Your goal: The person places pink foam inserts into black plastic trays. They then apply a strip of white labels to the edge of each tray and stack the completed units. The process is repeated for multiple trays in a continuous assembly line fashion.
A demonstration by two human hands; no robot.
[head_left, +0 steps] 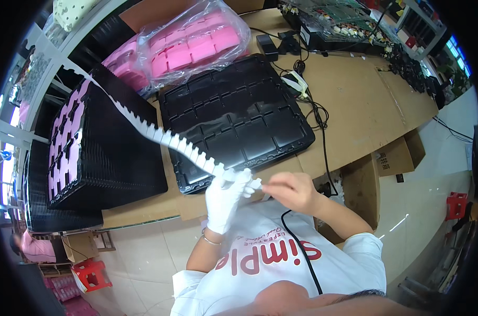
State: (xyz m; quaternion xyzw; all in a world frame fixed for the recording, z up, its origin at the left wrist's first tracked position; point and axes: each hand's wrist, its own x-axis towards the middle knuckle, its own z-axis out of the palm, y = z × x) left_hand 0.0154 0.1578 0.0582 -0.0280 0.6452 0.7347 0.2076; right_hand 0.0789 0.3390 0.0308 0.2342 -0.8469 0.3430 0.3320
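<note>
A long white strip with evenly spaced tabs [168,139] curves from the upper left down to my hands. My left hand [224,206], in a white glove, is closed around its near end. Close by on the right, my bare right hand [297,193] is pinched, its fingertips at the strip's short end. Whether those fingertips grip the strip itself or something small on it is hidden. Beneath the strip, a black plastic tray with moulded compartments [254,131] lies on the cardboard-covered table [349,113].
Tall stacked black trays with pink inserts [68,145] stand at the left. Pink moulded pieces in clear plastic [197,45] lie behind the flat tray. Black cables [323,142] run along its right side. Circuit boards [344,26] fill the far right. Red stools [91,275] stand on the floor.
</note>
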